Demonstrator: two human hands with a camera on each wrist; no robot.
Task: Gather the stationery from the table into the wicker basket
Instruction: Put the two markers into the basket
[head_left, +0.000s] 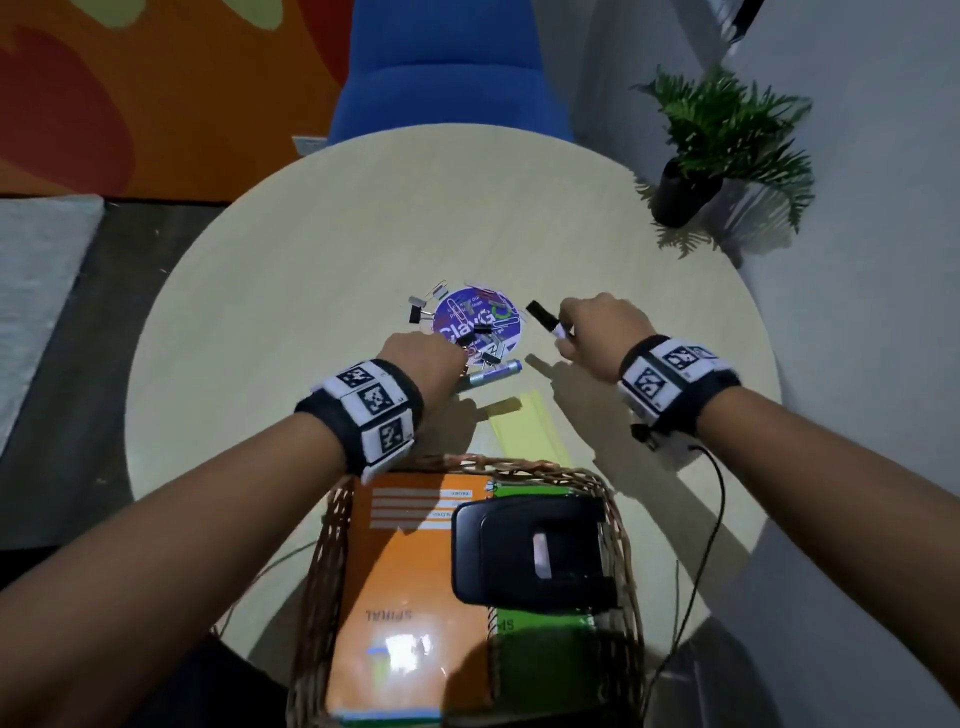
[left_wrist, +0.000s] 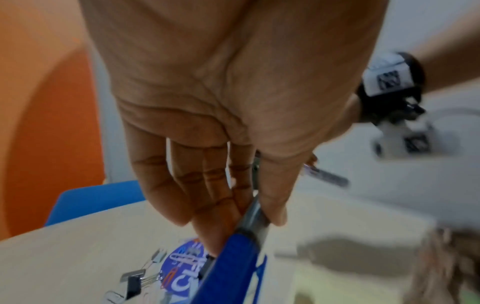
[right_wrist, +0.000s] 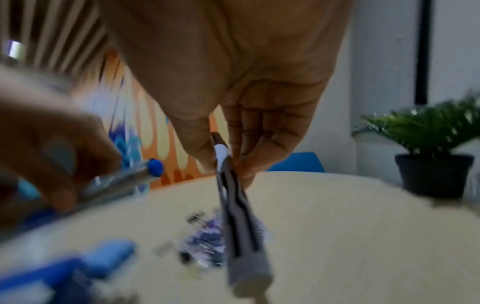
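Note:
My left hand (head_left: 426, 353) pinches a blue and silver marker (head_left: 491, 374) low over the round table (head_left: 311, 312); in the left wrist view, thumb and fingers (left_wrist: 215, 226) clamp its grey end (left_wrist: 253, 218). My right hand (head_left: 576, 322) pinches a black-capped marker (head_left: 545, 318), held off the table and pointing away from me (right_wrist: 239, 216). Binder clips (head_left: 415, 312) and paper clips lie on and around a purple round sticker (head_left: 475, 319). A yellow paper pad (head_left: 524, 426) lies before the wicker basket (head_left: 626, 525), which holds an orange notebook (head_left: 405, 571), a green one (head_left: 545, 654) and a black hole punch (head_left: 535, 551).
A potted plant (head_left: 727, 135) stands at the table's far right edge. A blue chair (head_left: 447, 73) is behind the table. A thin black cable (head_left: 719, 499) hangs from my right wrist across the table's near right side.

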